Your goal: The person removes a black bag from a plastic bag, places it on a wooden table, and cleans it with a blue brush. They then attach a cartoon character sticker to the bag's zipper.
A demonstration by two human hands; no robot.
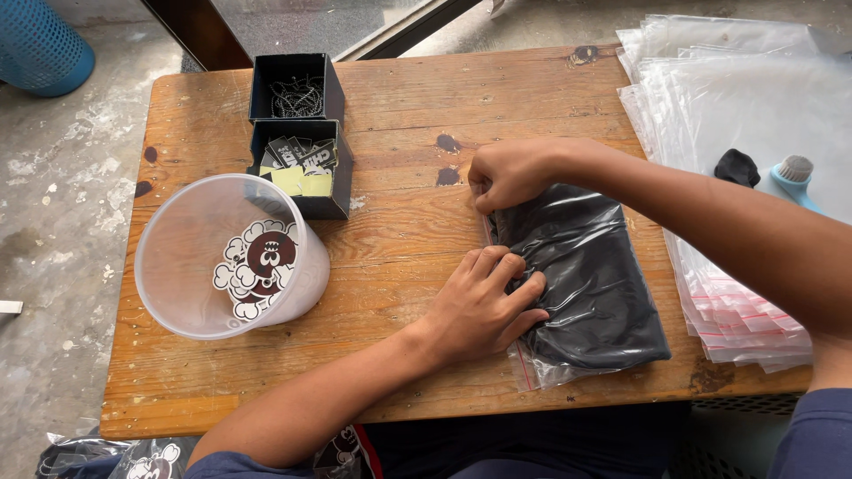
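plastic, clear and slick-looking, wraps a folded black garment (pixel 586 284) that lies at centre right of the frame on the wooden table (pixel 399 89); the bag's (pixel 532 372) open mouth, with a thin red line along it, faces left toward the hands. the left hand (pixel 484 306) lies flat on the lower part of the mouth, fingers close together and curled slightly, pressing the film down onto the cloth. the right hand (pixel 506 176) sits at the upper end of the mouth, fingertips bunched in a pinch on the bag's edge. the bundle looks soft and light, likely to sag if lifted by one corner, and the film seems slippery, so a grip along the mouth edge or flat under the whole fold looks safest. at the right edge of the frame a stack of empty clear bags (pixel 737 106) lies spread, with a small black scrap (pixel 737 167) and a light blue brush-like tool (pixel 794 177) on top. at upper left two open black boxes stand touching: the far box (pixel 295 84) holds what seem to be thin ball chains, the near box (pixel 302 168) holds black and pale yellow cards. below them a translucent plastic tub (pixel 226 257) holds cartoon-shaped stickers. a blue perforated bin (pixel 40 44) stands on the floor at top left.
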